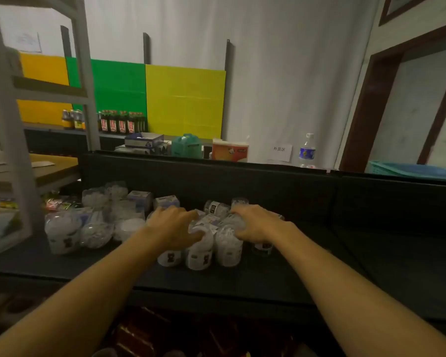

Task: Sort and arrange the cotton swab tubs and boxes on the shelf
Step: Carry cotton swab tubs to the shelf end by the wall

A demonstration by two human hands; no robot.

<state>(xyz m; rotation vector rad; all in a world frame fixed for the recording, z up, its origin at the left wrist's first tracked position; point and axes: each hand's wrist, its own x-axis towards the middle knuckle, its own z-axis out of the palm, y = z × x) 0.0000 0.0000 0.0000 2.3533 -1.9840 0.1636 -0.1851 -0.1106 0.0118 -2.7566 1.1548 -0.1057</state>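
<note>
Several clear cotton swab tubs (198, 251) stand clustered on the dark shelf (371, 253) in front of me. My left hand (174, 226) lies over the left side of this cluster, fingers spread on the tub tops. My right hand (255, 224) cups the right side, fingers curled over a tub (228, 247). One tub (215, 207) lies on its side just behind. Further left stand more tubs (62, 234) and small white-and-blue swab boxes (139, 198). Which single tub either hand grips is hidden by the fingers.
The shelf's black back wall (242, 181) rises behind the tubs. A grey rack post (13, 140) stands at the left. Beyond the wall are sauce bottles (121, 122), a green container (187, 145), an orange tub (229, 150) and a water bottle (307, 150).
</note>
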